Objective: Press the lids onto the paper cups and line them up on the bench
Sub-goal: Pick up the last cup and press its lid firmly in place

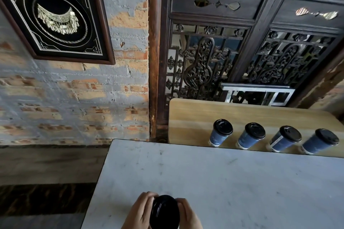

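Black lid [164, 211] sits at the table's near edge, close to its left corner, clasped between both hands. Whatever lies beneath it is hidden, and the frame's bottom edge cuts off the wrists. The white marble table [223, 182] runs back to a wooden bench [191, 115], where four blue lidded cups stand in a row, leftmost cup [219, 136] to rightmost cup [316, 142]. Behind them is a carved dark screen [202, 69], and a brick wall [74, 89] with a framed ornament [54, 15]. The left hand [141, 212] and right hand [189, 214] curl their fingers round the lid's rim from either side.
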{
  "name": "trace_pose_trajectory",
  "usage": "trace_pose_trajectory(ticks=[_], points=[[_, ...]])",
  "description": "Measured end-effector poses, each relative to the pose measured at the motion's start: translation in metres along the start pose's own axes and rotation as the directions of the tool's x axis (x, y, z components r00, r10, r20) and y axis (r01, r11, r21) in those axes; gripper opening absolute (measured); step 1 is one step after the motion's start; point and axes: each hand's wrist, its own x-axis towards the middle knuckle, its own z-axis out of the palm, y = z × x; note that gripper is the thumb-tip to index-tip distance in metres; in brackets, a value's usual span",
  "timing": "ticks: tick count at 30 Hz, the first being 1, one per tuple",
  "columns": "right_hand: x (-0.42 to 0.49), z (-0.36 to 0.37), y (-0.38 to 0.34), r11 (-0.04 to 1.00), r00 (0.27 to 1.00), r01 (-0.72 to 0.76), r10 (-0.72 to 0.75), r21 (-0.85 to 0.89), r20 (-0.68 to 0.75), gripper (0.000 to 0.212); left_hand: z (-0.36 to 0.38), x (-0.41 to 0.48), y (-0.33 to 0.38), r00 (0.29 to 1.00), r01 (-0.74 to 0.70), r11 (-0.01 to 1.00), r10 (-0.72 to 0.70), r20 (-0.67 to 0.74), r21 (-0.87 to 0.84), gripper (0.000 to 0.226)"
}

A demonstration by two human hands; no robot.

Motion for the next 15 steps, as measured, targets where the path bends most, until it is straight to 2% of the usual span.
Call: trace_pose_trajectory(ticks=[2,5,9,11,14,15], points=[[0.000,0.002,0.002,1.000,1.000,0.018,-0.018,0.005,0.008,0.052,0.001,0.001,-0.002,1.000,0.002,1.000,-0.002,0.021,0.006,0.023],[0.002,0.004,0.000,0.996,0.996,0.088,-0.088,-0.003,-0.016,0.069,0.003,0.002,-0.006,1.000,-0.002,1.000,0.002,0.030,0.007,0.023],[0.009,0.010,0.015,0.989,0.991,0.133,-0.133,-0.072,-0.007,0.072,0.001,0.008,-0.002,0.999,0.016,1.000,-0.016,0.035,-0.011,0.025],[0.010,0.009,0.023,0.988,0.991,0.131,-0.131,-0.084,-0.004,0.072,-0.003,0.011,0.001,0.997,0.067,0.996,-0.064,0.048,-0.060,0.030],[0.006,0.009,0.021,0.991,0.988,0.129,-0.132,-0.045,-0.081,0.072,-0.003,0.010,0.003,0.983,0.171,0.977,-0.160,0.094,-0.125,0.037],[0.006,0.008,0.021,0.987,0.987,0.149,-0.152,-0.056,-0.050,0.072,-0.001,0.009,0.003,0.980,0.189,0.967,-0.175,0.091,-0.169,0.041]])
